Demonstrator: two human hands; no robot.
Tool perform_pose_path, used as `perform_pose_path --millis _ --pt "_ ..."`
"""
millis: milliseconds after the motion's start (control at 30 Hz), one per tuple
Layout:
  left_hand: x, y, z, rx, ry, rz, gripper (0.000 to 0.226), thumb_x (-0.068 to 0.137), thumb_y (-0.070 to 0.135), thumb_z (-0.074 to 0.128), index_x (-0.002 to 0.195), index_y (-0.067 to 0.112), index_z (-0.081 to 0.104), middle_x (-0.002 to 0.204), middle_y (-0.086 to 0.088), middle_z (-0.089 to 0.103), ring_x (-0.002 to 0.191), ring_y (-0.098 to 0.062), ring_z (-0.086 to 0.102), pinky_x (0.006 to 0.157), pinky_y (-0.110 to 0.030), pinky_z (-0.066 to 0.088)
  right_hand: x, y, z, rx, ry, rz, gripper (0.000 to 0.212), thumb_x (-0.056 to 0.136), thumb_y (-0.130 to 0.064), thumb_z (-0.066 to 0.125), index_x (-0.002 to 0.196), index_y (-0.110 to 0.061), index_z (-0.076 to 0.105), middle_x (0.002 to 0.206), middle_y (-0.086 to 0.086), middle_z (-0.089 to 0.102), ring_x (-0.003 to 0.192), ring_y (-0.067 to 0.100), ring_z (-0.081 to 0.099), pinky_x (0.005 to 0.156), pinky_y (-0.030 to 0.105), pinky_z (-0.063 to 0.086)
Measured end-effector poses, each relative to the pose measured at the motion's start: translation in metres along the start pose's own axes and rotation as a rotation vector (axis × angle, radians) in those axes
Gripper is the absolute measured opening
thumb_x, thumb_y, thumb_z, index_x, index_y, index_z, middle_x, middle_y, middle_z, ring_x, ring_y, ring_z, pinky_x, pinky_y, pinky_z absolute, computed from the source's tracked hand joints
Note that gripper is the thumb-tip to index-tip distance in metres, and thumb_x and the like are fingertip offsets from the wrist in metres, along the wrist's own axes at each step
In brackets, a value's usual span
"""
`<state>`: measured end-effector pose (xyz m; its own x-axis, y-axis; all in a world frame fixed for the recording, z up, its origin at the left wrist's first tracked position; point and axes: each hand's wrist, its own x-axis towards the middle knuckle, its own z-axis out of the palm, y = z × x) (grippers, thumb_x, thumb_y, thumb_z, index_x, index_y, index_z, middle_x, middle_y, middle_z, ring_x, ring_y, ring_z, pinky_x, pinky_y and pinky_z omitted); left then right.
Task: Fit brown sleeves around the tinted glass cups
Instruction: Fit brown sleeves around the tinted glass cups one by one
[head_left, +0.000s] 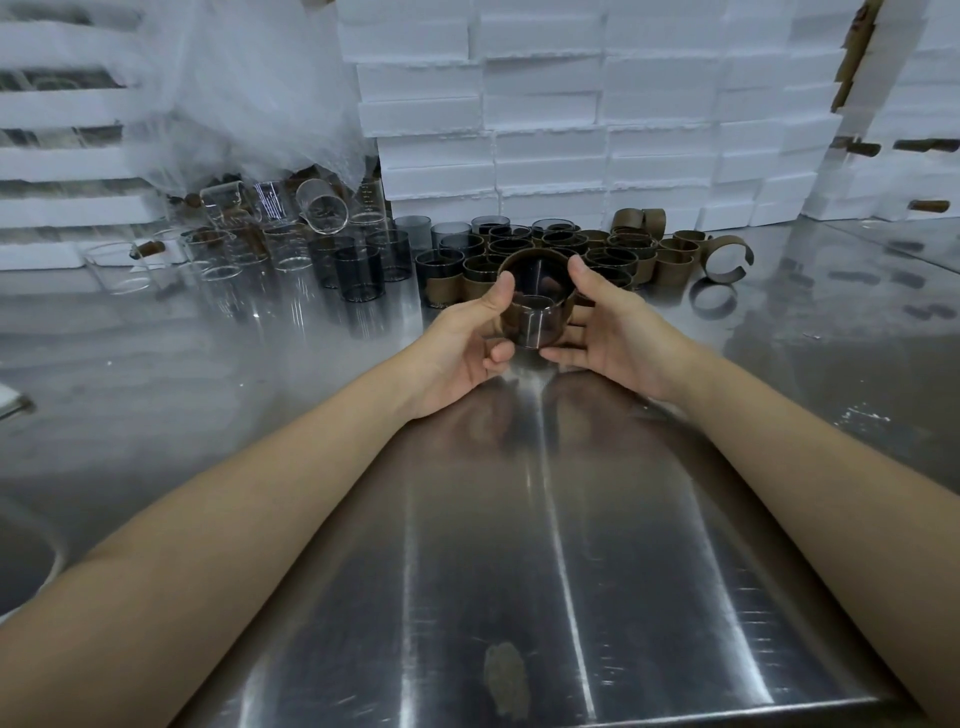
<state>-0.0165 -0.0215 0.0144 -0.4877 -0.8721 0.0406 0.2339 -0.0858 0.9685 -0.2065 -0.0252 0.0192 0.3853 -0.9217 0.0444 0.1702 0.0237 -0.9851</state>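
Two hands held a tinted cup (535, 312) over the steel surface (519, 519).
The left hand (465, 345) and right hand (610, 332) had their fingers (500, 354) curled round its sides, thumbs at the rim, a brown sleeve (530, 253) seemingly wrapped round it. Directly behind stood crowded sleeved cups (618, 257), hiding one another; bare tinted cups (358, 273) and clear glasses (223, 257) left, loose sleeves (727, 257) right, white foam blocks (550, 104) beyond.
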Motion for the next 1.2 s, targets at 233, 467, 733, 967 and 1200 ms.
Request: perform_pose_path --millis 233,467,733,967,1200 --pt "0.006 -0.003 0.002 -0.007 0.051 0.014 0.065 0.051 0.064 0.075 0.093 0.015 0.066 0.074 -0.001 0.047 0.044 -0.003 0.036 0.045 -0.013 0.034 0.001 -0.001 0.004 0.184 -0.044 -0.008 0.058 0.08 -0.056 0.058 0.12 -0.015 0.063 0.121 0.017 0.066 0.116 0.026 0.062 0.086 0.034 0.056" --pt "0.01 -0.005 -0.003 -0.074 0.039 0.098 0.051 0.046 0.056 0.084 0.078 0.018 0.077 0.059 0.008 0.053 0.043 -0.001 0.043 0.045 -0.011 0.04 0.003 -0.003 0.006 0.194 -0.006 -0.065 0.062 0.076 -0.051 0.058 0.123 -0.01 0.058 0.121 0.016 0.067 0.116 0.026 0.063 0.085 0.032 0.056" --pt "0.007 -0.013 -0.003 0.171 0.208 0.242 0.053 0.084 0.007 0.074 0.131 0.019 0.053 0.118 -0.001 0.068 0.102 -0.017 0.069 0.086 -0.03 0.056 0.003 0.001 0.001 0.086 0.041 -0.171 0.041 0.081 -0.011 0.067 0.121 -0.016 0.056 0.121 0.005 0.065 0.111 0.017 0.063 0.089 0.035 0.054" --pt "0.007 -0.016 0.0 0.432 0.303 0.422 0.073 0.068 -0.006 0.084 0.109 0.031 0.036 0.124 -0.002 0.055 0.109 -0.026 0.065 0.091 -0.032 0.055 0.006 0.009 0.006 -0.263 0.093 -0.385 0.061 0.068 0.031 0.062 0.098 -0.018 0.041 0.113 0.001 0.056 0.101 0.007 0.061 0.084 0.023 0.053" --pt "0.005 -0.016 0.0 0.601 0.281 0.505 0.064 0.069 -0.004 0.083 0.094 0.031 0.036 0.119 0.002 0.059 0.1 -0.015 0.064 0.086 -0.036 0.058 0.002 0.011 0.01 -0.51 0.148 -0.459 0.062 0.067 0.019 0.073 0.091 -0.024 0.036 0.128 0.006 0.055 0.112 0.025 0.062 0.083 0.038 0.059"
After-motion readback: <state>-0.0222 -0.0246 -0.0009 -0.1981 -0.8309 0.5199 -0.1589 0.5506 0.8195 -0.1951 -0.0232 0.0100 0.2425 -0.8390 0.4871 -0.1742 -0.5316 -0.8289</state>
